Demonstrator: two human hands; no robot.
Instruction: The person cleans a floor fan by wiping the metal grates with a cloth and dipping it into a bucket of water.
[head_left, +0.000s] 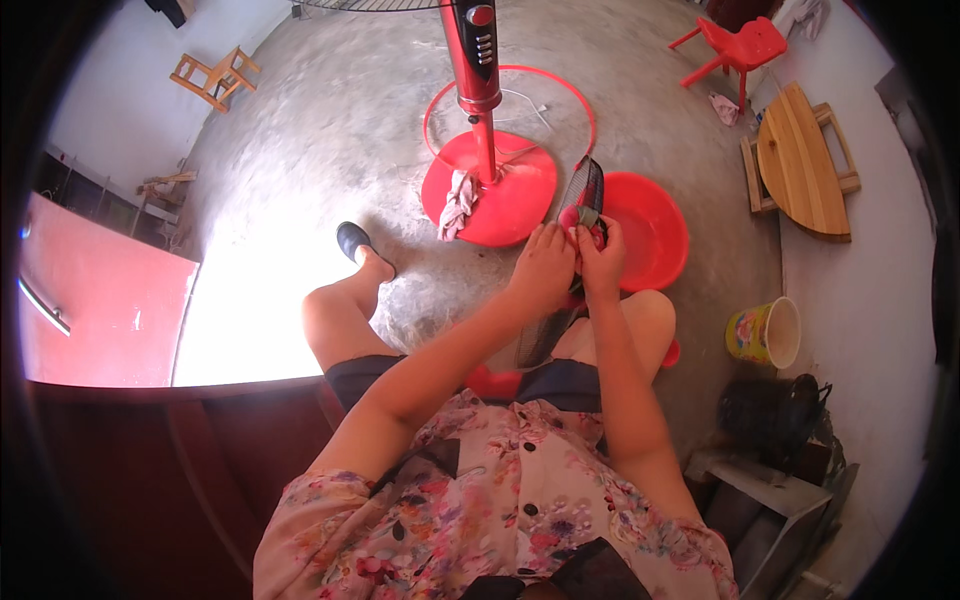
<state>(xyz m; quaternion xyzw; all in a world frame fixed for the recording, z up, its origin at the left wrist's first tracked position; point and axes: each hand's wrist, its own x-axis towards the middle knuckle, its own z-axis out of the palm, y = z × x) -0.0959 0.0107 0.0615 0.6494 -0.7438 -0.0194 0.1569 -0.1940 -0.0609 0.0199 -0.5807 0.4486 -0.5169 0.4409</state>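
Both my hands meet at a mesh fan guard (589, 184), seen nearly edge-on between my knees. My left hand (546, 259) has its fingers bent over the left side of a pink and green piece, perhaps cloth (576, 217), at the guard's middle. From the right, my right hand (602, 255) pinches the same piece between thumb and fingers. The guard's lower part reaches down towards my thighs. Ahead of my hands stands a red pedestal fan's pole (486, 146) on its round base (517, 202), where a crumpled cloth (457, 206) lies.
A red plastic basin (652, 232) is just right of my hands. A red ring (592, 112) and a white cord lie by the fan base. Farther right are a yellow bucket (746, 334), a wooden table leaning on the wall (802, 161) and a red chair (739, 49). A wooden chair (217, 77) stands back left.
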